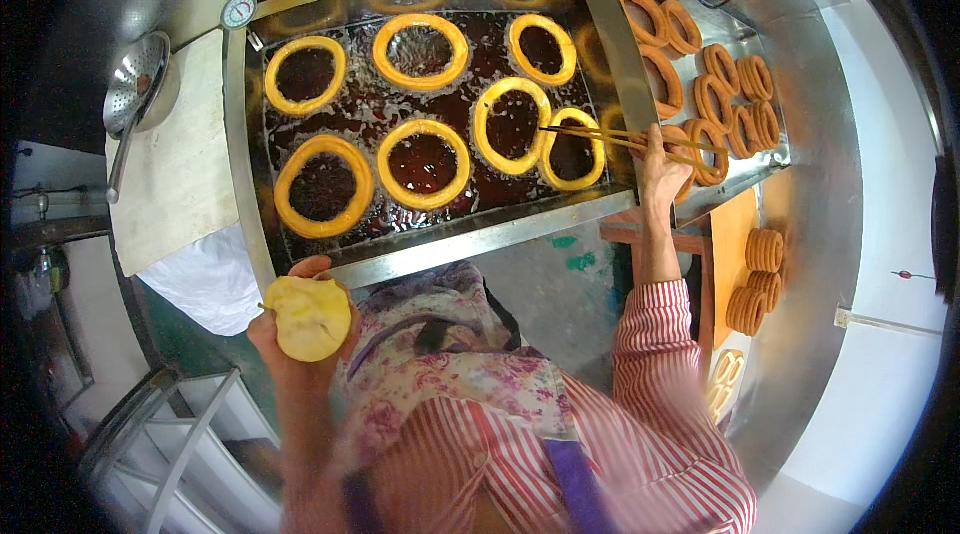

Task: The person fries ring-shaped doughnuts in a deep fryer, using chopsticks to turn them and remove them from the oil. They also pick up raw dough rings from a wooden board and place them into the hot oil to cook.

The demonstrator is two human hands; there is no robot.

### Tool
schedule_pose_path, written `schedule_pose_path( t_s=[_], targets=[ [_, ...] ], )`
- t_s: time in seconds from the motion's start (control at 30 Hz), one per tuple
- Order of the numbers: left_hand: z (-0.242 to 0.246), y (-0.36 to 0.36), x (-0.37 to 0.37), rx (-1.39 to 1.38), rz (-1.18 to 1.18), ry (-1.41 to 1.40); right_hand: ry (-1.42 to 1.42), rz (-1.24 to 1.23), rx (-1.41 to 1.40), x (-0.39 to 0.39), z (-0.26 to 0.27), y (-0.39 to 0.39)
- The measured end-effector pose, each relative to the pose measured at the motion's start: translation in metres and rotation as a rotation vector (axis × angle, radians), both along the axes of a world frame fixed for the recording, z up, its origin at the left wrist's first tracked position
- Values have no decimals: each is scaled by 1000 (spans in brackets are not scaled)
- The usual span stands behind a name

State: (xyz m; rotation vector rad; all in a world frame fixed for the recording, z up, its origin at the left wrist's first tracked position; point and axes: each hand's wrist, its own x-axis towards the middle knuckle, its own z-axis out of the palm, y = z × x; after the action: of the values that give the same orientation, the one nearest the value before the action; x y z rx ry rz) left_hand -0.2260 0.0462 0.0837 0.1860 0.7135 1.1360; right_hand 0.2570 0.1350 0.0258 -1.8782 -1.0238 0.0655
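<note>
My left hand (304, 331) holds a pale yellow, partly eaten apple (309, 318) with a stem, in front of the fryer's near left corner. With my right hand (664, 166) I grip long wooden chopsticks (622, 138), whose dark tips touch the right side of a yellow dough ring (481, 130). That ring lies against a smaller dough ring (598, 163) in dark frying oil. Several other rings float around them, among them one ring (423, 165) at the near middle and one (324, 186) at the near left.
A metal fryer rim (480, 241) surrounds the oil, with a dial thermometer (239, 11) at its far left corner. Browned rings (712, 103) fill a metal tray at the right; stacked rings (764, 250) stand on a board below it. A perforated skimmer (135, 88) lies at the left.
</note>
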Motion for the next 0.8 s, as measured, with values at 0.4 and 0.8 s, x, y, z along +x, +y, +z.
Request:
schedule_pose_path(
  t_s=[0.4,0.8],
  targets=[
    [3,1,-10,-172,237,32,-45,142,-106,-22,49,11],
    [-1,-2,-13,-132,218,149,331,381,-204,-84,-5,15]
  ],
)
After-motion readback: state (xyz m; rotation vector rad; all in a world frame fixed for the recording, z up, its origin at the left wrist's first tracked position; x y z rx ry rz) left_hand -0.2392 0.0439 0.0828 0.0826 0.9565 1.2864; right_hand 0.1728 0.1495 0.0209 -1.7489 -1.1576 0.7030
